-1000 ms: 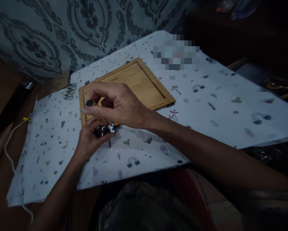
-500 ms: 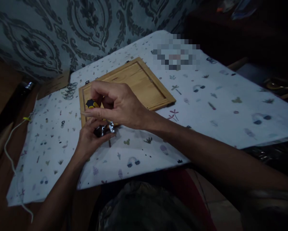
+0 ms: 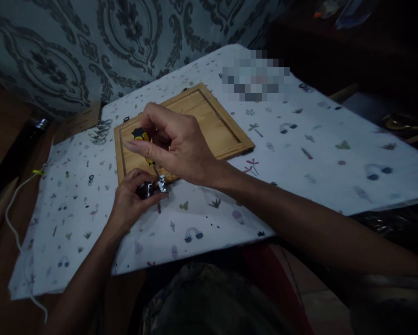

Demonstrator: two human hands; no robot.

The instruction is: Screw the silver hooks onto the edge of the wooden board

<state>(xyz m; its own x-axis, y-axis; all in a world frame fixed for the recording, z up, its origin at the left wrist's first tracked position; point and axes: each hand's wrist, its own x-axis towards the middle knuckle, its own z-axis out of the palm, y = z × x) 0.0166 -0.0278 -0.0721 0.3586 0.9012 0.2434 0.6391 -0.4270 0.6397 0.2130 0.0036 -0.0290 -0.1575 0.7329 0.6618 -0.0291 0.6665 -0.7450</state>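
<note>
My right hand (image 3: pixel 181 144) is closed around a black-and-yellow screwdriver (image 3: pixel 141 135), its shaft pointing down at a shiny metal hinge (image 3: pixel 162 183). Whether the tip sits in a screw is too small to tell. My left hand (image 3: pixel 134 193) grips the hinge between thumb and fingers at the near edge of a framed wooden panel (image 3: pixel 191 111). The panel lies flat on the table and looks like a cabinet door. My hands cover its near left corner and part of the hinge.
A white patterned cloth (image 3: pixel 209 223) covers the table. Left of the panel lie a small pile of metal pieces (image 3: pixel 101 132) and a flat cardboard piece (image 3: pixel 78 123). A white cord (image 3: pixel 15 232) runs along the left edge. A patterned wall (image 3: pixel 132 42) rises behind.
My right hand has risen slightly and shifted right with its grip turned, so more of the screwdriver and its shaft shows. My left hand and the hinge have stayed in place.
</note>
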